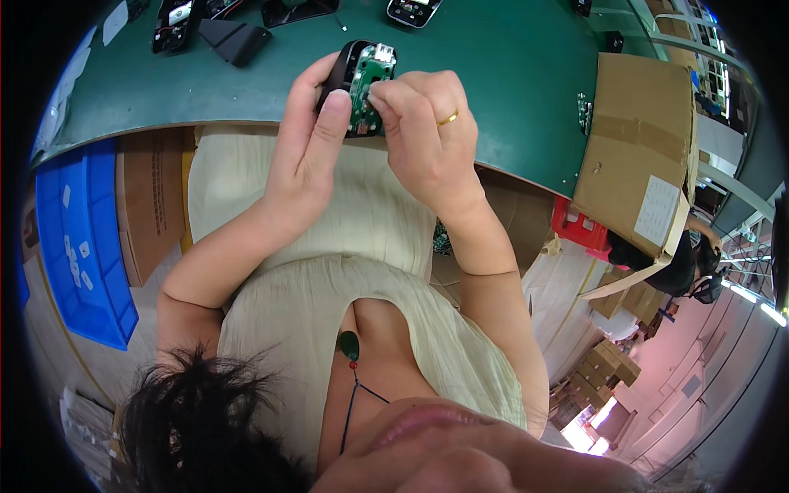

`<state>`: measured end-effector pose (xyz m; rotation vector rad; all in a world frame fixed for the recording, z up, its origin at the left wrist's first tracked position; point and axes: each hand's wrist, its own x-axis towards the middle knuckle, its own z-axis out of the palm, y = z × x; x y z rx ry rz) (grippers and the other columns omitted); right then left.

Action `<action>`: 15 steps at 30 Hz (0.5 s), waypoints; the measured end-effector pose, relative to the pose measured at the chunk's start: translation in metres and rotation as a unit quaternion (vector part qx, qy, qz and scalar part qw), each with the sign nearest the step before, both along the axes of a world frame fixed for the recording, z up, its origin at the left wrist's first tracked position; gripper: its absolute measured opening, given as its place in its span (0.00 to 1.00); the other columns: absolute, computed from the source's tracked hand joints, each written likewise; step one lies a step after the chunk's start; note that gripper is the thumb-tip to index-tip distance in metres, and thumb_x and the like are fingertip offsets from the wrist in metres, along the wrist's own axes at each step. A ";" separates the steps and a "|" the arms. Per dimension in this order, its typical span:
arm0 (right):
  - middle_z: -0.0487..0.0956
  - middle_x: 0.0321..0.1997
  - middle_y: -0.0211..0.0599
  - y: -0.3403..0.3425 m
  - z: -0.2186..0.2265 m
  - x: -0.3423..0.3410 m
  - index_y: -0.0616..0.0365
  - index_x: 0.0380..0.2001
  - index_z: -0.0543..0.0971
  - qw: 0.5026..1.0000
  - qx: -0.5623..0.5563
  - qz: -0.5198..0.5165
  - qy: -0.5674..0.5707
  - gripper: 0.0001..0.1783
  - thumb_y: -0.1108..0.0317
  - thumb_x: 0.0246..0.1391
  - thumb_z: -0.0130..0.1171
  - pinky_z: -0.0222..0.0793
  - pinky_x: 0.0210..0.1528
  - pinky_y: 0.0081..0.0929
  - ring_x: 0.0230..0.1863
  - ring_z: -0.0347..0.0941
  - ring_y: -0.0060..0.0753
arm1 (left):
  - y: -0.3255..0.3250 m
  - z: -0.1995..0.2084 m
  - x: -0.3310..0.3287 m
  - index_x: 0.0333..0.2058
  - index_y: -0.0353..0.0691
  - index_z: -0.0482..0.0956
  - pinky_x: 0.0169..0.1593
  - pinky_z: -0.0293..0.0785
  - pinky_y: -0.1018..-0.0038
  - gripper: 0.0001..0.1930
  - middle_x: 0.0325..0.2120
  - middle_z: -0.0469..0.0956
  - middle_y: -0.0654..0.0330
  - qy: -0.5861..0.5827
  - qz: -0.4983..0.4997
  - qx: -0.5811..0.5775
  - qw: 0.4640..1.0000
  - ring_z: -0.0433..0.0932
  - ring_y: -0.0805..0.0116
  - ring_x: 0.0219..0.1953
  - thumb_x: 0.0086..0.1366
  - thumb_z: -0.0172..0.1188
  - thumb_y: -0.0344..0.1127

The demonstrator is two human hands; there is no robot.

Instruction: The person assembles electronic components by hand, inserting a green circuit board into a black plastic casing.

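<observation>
Near the front edge of the green table, my left hand [306, 152] is wrapped round a black plastic housing [335, 76], its thumb lying along the front. A green circuit board [375, 72] with a silvery connector at its upper end sits against the housing. My right hand [433, 123], with a ring on one finger, pinches the board at its right side between thumb and fingertips. Whether the board is fastened to the housing, I cannot tell. Those right fingertips cover part of the board.
Black casing parts [234, 39] and an opened device [174, 25] lie at the far left of the table [509, 74]. Another device [413, 11] lies farther back. A cardboard box [637, 123] stands at the right. Blue crates [86, 246] are below left. A person [686, 263] is at the far right.
</observation>
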<state>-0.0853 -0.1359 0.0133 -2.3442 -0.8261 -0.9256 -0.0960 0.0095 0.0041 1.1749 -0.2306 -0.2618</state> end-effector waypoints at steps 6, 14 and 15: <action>0.69 0.28 0.37 0.002 0.004 -0.001 0.61 0.31 0.70 1.000 -0.003 0.003 0.001 0.15 0.78 0.32 0.55 0.64 0.20 0.24 0.24 0.64 0.34 | -0.002 0.006 0.001 0.55 0.33 0.55 0.47 0.62 0.77 0.21 0.43 0.65 0.60 -0.005 0.009 0.002 1.000 0.64 0.76 0.43 0.68 0.37 0.40; 0.69 0.28 0.37 -0.001 0.002 -0.002 0.61 0.31 0.71 1.000 0.007 -0.009 -0.021 0.17 0.78 0.31 0.56 0.63 0.20 0.24 0.24 0.63 0.34 | -0.004 0.005 0.001 0.54 0.33 0.55 0.45 0.65 0.78 0.20 0.41 0.66 0.60 0.008 0.007 -0.024 1.000 0.65 0.76 0.41 0.68 0.39 0.40; 0.69 0.28 0.38 -0.001 0.001 -0.001 0.61 0.31 0.71 0.999 0.012 -0.014 -0.029 0.17 0.78 0.31 0.56 0.63 0.20 0.24 0.24 0.63 0.34 | -0.004 0.005 0.002 0.54 0.33 0.55 0.48 0.62 0.78 0.21 0.44 0.65 0.60 0.006 -0.004 -0.025 1.000 0.64 0.76 0.44 0.68 0.39 0.39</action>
